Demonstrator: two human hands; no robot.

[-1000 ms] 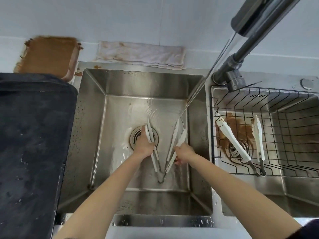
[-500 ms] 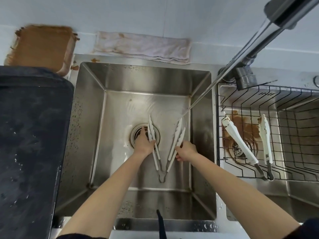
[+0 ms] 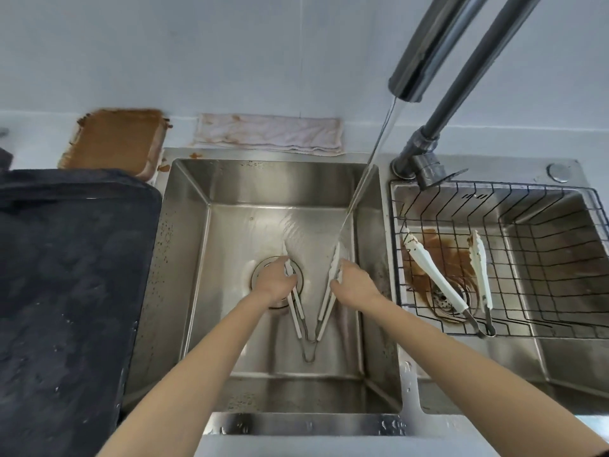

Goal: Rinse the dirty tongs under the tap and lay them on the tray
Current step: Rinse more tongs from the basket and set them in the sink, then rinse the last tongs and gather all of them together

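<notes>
White tongs [image 3: 309, 319] spread in a V over the left sink basin [image 3: 230, 225], hinge toward me. My left hand [image 3: 275, 283] grips the left arm above the drain. My right hand [image 3: 354, 285] grips the right arm, whose tip sits under the water stream [image 3: 369, 166] from the tap [image 3: 425, 51]. A second pair of white tongs [image 3: 435, 275], smeared brown, lies in the wire basket [image 3: 543, 258] in the right basin. The dark tray [image 3: 66, 291] lies on the counter to the left.
A brown-stained container [image 3: 115, 140] and a soiled white cloth [image 3: 270, 133] sit behind the sink against the wall. Brown residue stains the right basin around its drain [image 3: 445, 295]. Water drops dot the sink's front rim [image 3: 296, 423].
My hands have slid a little up the tongs' arms toward the tips. The head camera has shifted, so the tap and sink appear in a different place.
</notes>
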